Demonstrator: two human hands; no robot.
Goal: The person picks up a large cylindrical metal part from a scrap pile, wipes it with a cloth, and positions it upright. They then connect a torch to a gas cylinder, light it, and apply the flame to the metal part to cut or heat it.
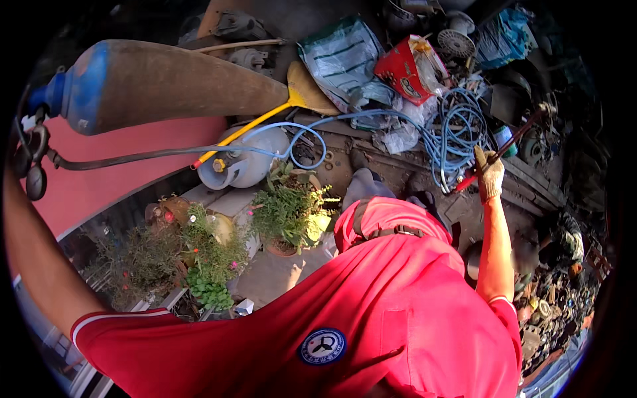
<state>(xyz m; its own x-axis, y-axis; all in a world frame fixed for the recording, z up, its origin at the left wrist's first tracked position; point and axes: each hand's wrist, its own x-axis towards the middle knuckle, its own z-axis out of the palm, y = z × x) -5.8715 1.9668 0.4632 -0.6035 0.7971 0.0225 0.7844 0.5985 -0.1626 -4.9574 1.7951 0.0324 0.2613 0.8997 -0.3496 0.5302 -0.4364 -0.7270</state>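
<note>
My right hand (490, 174), in a pale work glove, is closed around a long red-handled tool (516, 140). The tool slants up to the right; its dark far end is too small to make out. Just left of that hand lies a coil of blue hose (458, 136). My left arm (36, 255) reaches up along the left edge, and its hand is out of the picture. That arm ends near round dark gauges (36, 182) at the blue top of a tall brown gas cylinder (186, 83). From the gauges a dark hose (119, 156) runs right.
A white gas cylinder (255, 156) lies beside a yellow-handled shovel or broom (255, 126). Potted plants (282, 205) stand at my left. Ahead are a plastic sack (342, 56), a red box (405, 69) and a spool (458, 36). Small metal parts (551, 305) are heaped at right.
</note>
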